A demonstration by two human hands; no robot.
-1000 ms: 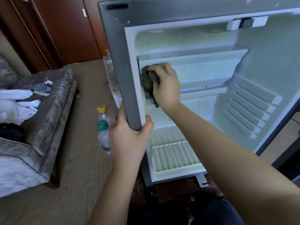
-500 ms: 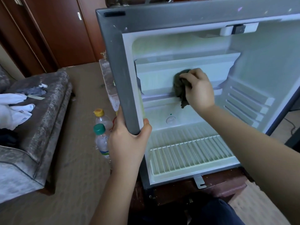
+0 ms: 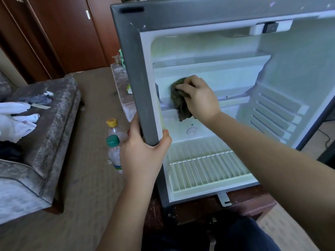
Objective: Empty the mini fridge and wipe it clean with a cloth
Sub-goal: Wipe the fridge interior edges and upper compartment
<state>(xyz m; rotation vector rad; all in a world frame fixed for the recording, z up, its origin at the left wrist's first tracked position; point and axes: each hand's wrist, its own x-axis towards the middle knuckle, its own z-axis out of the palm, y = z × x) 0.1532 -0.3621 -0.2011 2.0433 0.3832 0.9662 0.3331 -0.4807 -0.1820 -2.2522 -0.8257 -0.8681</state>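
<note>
Fingers [image 3: 184, 86], R hand [image 3: 201, 100], grip cloth [image 3: 181, 105] in fridge [image 3: 136, 73]

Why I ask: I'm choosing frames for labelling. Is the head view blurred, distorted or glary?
Head view: wide-angle distortion bows the mini fridge's grey frame; the right hand and cloth look slightly soft, the left hand sharper; the white interior is bright and washed greenish, with no hard glare.

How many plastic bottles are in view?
2: a yellow-capped bottle and a green-capped bottle, both on the carpet left of the fridge; others may hide behind the left hand.
</note>
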